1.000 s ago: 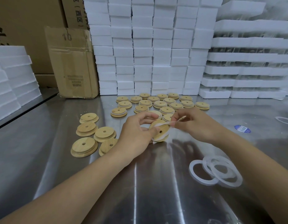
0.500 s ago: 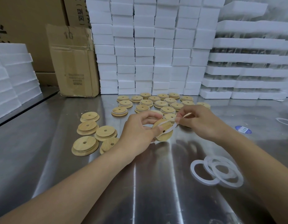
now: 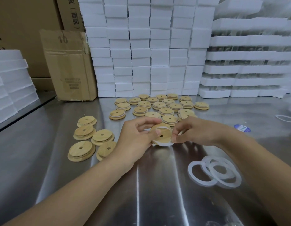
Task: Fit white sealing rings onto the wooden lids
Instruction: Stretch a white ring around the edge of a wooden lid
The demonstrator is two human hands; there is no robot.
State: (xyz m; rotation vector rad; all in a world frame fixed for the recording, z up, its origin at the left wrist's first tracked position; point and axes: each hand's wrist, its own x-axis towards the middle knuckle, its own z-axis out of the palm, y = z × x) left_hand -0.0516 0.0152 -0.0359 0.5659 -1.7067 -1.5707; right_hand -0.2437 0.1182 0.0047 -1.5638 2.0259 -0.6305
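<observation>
My left hand [image 3: 135, 139] grips a round wooden lid [image 3: 164, 133] with a small centre hole, held tilted above the steel table. A white sealing ring [image 3: 164, 144] wraps around the lid's step, showing at its top and bottom edge. My right hand [image 3: 193, 131] pinches that ring at the lid's right rim. Several bare wooden lids [image 3: 86, 132] lie to the left. Several lids with rings fitted [image 3: 159, 106] lie in rows behind my hands. Three loose white rings [image 3: 213, 172] overlap on the table at the right.
The steel table [image 3: 43, 160] carries stacked white foam blocks [image 3: 149, 46] along the back and a cardboard box [image 3: 68, 66] at back left. More foam slabs [image 3: 9, 82] stand at the far left. A blue sticker [image 3: 242, 128] and another ring [image 3: 286, 118] lie far right.
The ring was stretched away from the lid to the right by my right hand; now it sits around the lid and my right hand has closed in against the rim.
</observation>
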